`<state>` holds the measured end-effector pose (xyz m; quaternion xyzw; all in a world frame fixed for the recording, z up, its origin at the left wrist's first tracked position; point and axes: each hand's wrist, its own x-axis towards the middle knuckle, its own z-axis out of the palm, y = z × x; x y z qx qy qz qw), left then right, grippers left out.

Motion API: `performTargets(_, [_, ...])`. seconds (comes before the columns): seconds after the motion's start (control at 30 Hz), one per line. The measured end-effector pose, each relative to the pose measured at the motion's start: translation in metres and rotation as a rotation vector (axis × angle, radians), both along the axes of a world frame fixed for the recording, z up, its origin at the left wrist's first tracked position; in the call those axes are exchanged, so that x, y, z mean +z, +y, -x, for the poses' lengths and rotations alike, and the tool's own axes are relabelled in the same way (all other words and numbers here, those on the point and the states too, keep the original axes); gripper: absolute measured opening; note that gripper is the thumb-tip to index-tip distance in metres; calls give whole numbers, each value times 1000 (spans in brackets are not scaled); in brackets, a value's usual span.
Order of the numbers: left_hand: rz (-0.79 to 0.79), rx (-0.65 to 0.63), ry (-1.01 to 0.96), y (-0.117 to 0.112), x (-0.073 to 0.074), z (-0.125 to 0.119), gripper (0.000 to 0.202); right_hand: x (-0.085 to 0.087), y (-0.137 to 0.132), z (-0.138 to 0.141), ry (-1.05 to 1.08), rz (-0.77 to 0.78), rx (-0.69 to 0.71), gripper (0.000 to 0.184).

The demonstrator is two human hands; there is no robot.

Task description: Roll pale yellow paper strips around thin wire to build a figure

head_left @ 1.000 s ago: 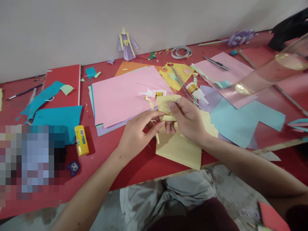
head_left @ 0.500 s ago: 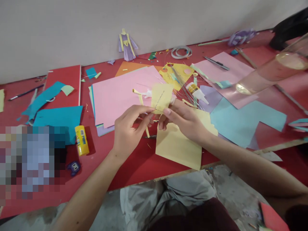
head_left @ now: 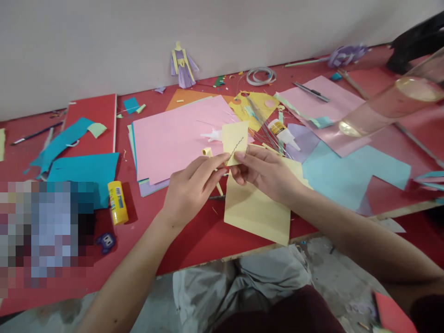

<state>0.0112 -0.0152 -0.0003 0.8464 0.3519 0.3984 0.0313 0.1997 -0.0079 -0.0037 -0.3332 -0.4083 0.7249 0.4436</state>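
Over the red table, my right hand [head_left: 265, 171] pinches a small pale yellow piece of paper [head_left: 233, 130], thumb pressed on its front. A thin twisted wire [head_left: 237, 144] slants across that paper. My left hand [head_left: 190, 187] is closed, its thumb and forefinger at the wire's lower end by the paper's bottom left corner. A rolled yellow paper strip [head_left: 207, 151] shows behind the left fingers, which partly hide it. Under the hands lies a larger yellow sheet [head_left: 258, 210]. A white-nozzled glue bottle [head_left: 212, 135] is just beyond them, partly covered.
Pink sheets [head_left: 166, 138] lie stacked behind my left hand. A yellow glue stick [head_left: 118, 202] is at left, a second glue bottle [head_left: 282, 132] beyond my right hand. A purple paper doll [head_left: 182, 67] leans on the wall. A clear cylinder [head_left: 388, 104] slants in at right.
The small yellow paper has shifted slightly right and the right thumb now lies further over its front. The wire slants lower. The rolled strip behind my left fingers has moved right and down.
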Motion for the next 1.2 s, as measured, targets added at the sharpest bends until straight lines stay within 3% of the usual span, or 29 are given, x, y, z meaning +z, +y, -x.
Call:
performTargets(0.37, [-11,21,-16,1,-1,2,15,3,1,-1,-96,-21,-23,22])
performTargets(0.53, [79,-19,6,1,-2,2,23,2,-1,0,-284,-164,-68,29])
performTargets(0.63, [56,-48,40,2,-4,2,27,1,-3,2,-379,-245,-57,33])
performTargets(0.87, [-31,4,92,4,-7,3,26,3,-2,-1,-309,-240,1,28])
performTargets(1.07, [17,-1,77,2,-5,4,22,7,-1,0,-384,-233,14,27])
performTargets(1.2, [-35,3,117,3,-6,5,25,6,0,-1,-414,-290,29,26])
